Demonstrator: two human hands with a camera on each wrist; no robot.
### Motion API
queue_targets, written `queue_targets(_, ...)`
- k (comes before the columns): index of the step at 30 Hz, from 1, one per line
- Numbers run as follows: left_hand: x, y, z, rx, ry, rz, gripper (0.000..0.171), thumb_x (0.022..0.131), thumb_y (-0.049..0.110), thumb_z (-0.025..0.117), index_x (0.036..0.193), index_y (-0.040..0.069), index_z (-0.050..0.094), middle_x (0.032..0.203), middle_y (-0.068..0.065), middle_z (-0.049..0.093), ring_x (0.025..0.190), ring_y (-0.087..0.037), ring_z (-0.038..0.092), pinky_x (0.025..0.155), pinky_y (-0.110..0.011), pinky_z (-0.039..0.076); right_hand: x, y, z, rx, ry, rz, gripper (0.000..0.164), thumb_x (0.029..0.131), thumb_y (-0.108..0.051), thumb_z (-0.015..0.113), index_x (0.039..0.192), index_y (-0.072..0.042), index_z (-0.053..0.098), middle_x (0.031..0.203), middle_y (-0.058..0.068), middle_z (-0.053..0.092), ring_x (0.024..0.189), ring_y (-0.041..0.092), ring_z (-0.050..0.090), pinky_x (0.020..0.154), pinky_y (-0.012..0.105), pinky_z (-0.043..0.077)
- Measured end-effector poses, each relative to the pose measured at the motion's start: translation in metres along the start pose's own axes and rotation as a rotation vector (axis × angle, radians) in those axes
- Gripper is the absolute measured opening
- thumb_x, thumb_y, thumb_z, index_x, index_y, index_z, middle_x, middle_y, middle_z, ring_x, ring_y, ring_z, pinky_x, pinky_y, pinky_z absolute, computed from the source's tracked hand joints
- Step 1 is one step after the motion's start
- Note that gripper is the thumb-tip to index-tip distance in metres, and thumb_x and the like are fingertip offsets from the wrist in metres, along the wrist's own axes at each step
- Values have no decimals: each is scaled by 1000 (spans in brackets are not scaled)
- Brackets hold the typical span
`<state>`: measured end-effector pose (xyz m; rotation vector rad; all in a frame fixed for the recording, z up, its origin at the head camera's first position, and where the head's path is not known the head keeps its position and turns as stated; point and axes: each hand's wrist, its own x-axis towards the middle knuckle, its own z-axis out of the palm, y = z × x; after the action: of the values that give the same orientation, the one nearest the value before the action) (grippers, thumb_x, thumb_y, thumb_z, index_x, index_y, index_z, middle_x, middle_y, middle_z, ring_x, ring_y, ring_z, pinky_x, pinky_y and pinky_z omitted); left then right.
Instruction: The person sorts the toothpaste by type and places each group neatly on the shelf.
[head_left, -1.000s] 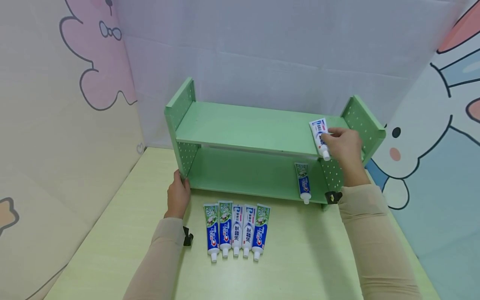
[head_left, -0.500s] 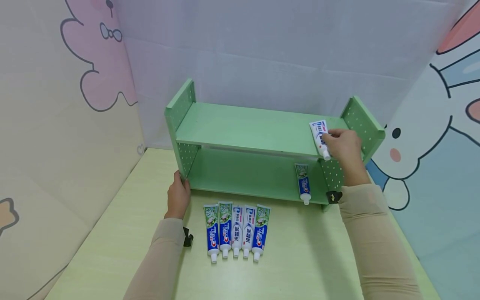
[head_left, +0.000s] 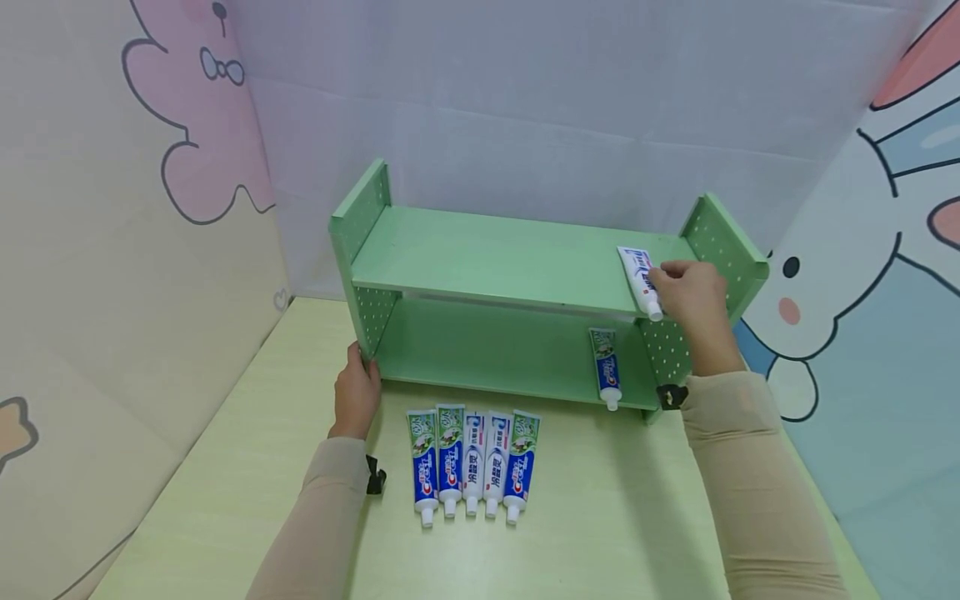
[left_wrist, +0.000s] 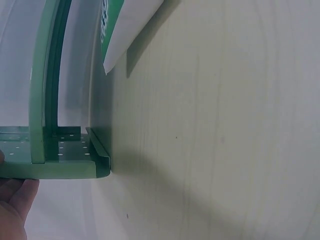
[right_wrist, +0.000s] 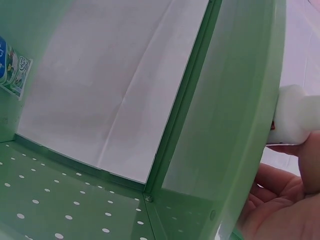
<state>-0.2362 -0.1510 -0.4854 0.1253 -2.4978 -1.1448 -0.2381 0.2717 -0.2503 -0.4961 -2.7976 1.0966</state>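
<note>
On the upper board of a green two-tier shelf (head_left: 480, 254), at its right end, lies a white toothpaste tube (head_left: 639, 277), cap over the front edge. My right hand (head_left: 692, 296) pinches it from the right; the right wrist view shows the white cap (right_wrist: 292, 115) beside the fingers. With fingers and thumb on either side of the left side panel (left_wrist: 65, 170), my left hand (head_left: 356, 392) grips the shelf low down. A blue-and-green toothpaste tube (head_left: 606, 367) rests on the lower board near the right, cap forward.
Several toothpaste tubes (head_left: 472, 462), blue-green and white, lie in a row on the pale table (head_left: 570, 517) before the shelf, caps toward me. Perforated side panels (head_left: 723, 237) rise above the upper board. A white cloth wall (head_left: 525, 108) stands behind.
The white tube's cap end has shifted slightly right and the tube leans a little more, my right hand moving with it. My left hand keeps its grip on the panel.
</note>
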Motion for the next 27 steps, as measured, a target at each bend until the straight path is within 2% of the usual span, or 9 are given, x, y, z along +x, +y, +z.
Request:
queue_targets(4, 0, 1, 0, -2, -1, 1, 42, 102, 8, 47, 141, -3, 34, 119, -37, 56, 102, -50, 60, 77, -58, 48, 0, 2, -1, 9, 15, -12, 53, 101, -36, 47, 144, -4, 46, 139, 22, 48, 120, 34, 44, 92, 46, 41)
queue_targets(7, -1, 0, 1, -6, 5, 9, 42, 102, 8, 47, 140, -3, 34, 119, -37, 56, 101, -50, 60, 77, -58, 48, 0, 3, -1, 9, 28, -21, 52, 101, -34, 47, 144, -5, 46, 138, 21, 50, 119, 33, 46, 92, 45, 41)
queue_targets(19, 0, -4, 3, -19, 32, 47, 41, 102, 8, 49, 140, -2, 36, 113, -36, 59, 94, -49, 63, 70, -57, 49, -7, 1, -5, 31, 73, -41, 50, 101, -32, 48, 145, -9, 47, 135, 18, 54, 102, 25, 51, 70, 34, 45)
queue_targets(27, -1, -2, 2, -17, 20, 35, 42, 102, 8, 48, 141, -2, 35, 114, -36, 59, 95, -49, 62, 71, -57, 49, -18, -2, -8, 11, 84, -73, 50, 101, -33, 46, 146, -9, 46, 135, 17, 54, 104, 27, 52, 63, 31, 45)
